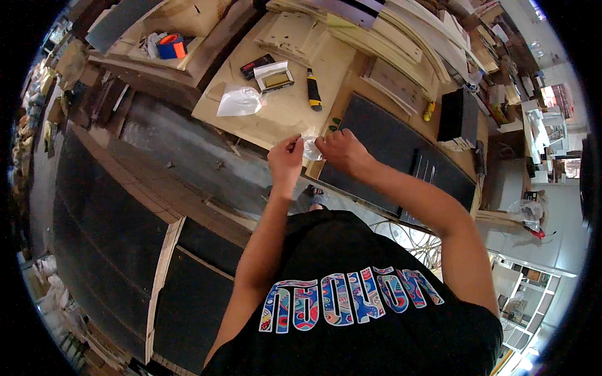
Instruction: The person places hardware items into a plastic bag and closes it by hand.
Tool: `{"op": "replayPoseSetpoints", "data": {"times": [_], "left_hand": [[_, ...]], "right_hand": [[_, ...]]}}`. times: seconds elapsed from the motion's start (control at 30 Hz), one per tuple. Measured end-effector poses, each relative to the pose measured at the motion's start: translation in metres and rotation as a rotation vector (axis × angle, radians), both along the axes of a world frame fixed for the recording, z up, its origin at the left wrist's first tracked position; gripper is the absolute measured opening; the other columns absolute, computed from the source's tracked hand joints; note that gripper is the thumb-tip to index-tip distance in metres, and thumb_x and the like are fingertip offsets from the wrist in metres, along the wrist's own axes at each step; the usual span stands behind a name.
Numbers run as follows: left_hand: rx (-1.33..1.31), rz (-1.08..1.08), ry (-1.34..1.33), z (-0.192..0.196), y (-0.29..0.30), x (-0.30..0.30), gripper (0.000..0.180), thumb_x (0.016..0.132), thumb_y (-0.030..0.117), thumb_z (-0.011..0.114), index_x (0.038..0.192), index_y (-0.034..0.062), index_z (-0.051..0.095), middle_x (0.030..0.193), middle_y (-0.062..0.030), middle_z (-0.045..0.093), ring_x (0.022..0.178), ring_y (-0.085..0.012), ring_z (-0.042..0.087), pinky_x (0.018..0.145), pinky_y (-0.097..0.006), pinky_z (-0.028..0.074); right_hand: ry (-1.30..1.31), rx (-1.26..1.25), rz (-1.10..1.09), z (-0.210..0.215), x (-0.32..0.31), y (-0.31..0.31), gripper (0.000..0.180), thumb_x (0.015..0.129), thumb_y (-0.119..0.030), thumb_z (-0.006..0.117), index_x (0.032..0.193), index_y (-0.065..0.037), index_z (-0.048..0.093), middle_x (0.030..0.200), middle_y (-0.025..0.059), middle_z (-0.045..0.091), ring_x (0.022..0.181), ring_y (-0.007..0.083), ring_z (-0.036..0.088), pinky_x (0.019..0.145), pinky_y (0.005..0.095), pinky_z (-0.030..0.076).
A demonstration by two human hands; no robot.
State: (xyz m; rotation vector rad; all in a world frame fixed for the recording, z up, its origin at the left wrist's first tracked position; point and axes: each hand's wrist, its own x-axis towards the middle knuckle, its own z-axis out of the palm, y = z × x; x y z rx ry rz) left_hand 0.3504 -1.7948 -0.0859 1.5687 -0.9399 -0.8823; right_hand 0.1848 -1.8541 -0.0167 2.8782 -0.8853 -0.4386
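Over the front edge of the wooden worktable (282,113), my left hand (286,160) and my right hand (345,150) are close together. Between them they pinch a small clear plastic bag (310,150), fingers closed on either side of it; whatever it may contain is too small to tell. Just beyond lies a loose whitish plastic bag (239,101). Farther back, an open white box (273,79) with something yellowish in it sits against a dark box (256,66). A yellow and black utility knife (313,91) rests to their right.
A large black panel (382,135) lies on the right of the table, with stacked black boards (459,116) behind it. Curved plywood pieces (401,41) fill the back. A blue and orange object (171,47) sits in a wooden box at far left. Coiled cables (407,241) hang below.
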Motion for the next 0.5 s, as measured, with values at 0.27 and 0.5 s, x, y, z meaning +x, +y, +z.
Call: {"op": "replayPoseSetpoints", "data": {"times": [0.27, 0.5], "left_hand": [[0.055, -0.144, -0.039, 0.017, 0.0, 0.006, 0.028, 0.091, 0.019, 0.07, 0.108, -0.0023, 0.074, 0.092, -0.0185, 0.076, 0.083, -0.0244, 0.075, 0.076, -0.033, 0.056], [0.077, -0.127, 0.046, 0.013, -0.002, 0.001, 0.027, 0.091, 0.02, 0.07, 0.108, -0.0005, 0.075, 0.089, -0.0171, 0.076, 0.08, -0.0223, 0.074, 0.075, -0.031, 0.055]], "right_hand": [[0.016, -0.096, 0.271, -0.001, -0.006, -0.024, 0.01, 0.087, -0.021, 0.062, 0.091, -0.011, 0.063, 0.078, 0.0062, 0.07, 0.08, 0.0249, 0.07, 0.075, 0.0384, 0.05], [-0.053, -0.081, 0.287, -0.012, -0.016, -0.03, 0.016, 0.089, -0.018, 0.06, 0.102, -0.008, 0.061, 0.076, 0.0045, 0.068, 0.075, 0.0272, 0.069, 0.072, 0.0407, 0.053]]}}
